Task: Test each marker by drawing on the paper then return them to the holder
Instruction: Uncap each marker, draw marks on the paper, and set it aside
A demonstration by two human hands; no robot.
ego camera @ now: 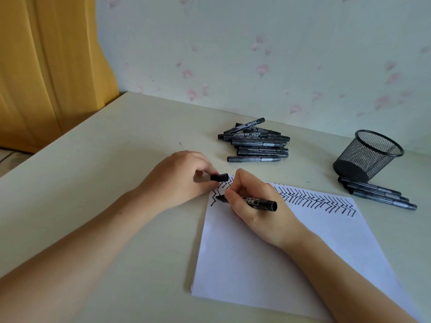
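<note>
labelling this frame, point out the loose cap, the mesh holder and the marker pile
cap point(220, 177), head view, its black side
mesh holder point(370, 153), head view, outer mesh wall
marker pile point(256, 145), head view, a middle barrel

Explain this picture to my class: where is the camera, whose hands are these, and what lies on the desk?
One picture, taken by a camera on a person's head, looking down at their own bare hands. The right hand holds an uncapped marker, tip at the paper, which already carries zigzag lines. The left hand holds the cap. On the desk lie a pile of markers, a tilted mesh holder, and three more markers beside it.
</note>
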